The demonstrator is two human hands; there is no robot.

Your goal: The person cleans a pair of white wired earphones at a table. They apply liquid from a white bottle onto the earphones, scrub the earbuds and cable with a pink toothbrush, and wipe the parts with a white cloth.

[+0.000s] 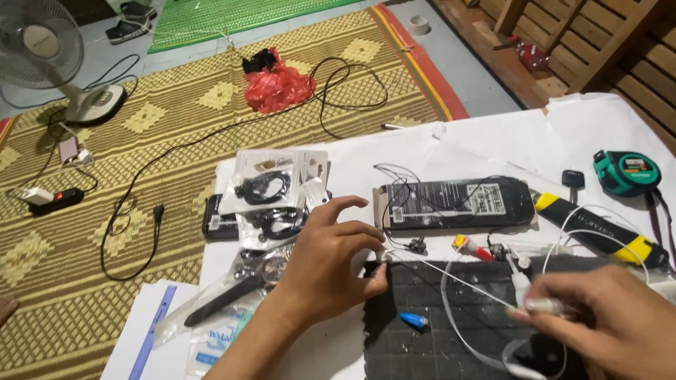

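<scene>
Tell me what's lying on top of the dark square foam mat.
On the dark square foam mat lie a small blue plug and a white cable. The right hand covers its right part, so anything there is hidden.

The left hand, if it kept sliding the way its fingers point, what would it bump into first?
Probably the long black box. The left hand has its fingers aimed up and to the right across the white sheet, and the box's near end lies just past them. Thin black wires lie there too, so depth is uncertain.
</scene>
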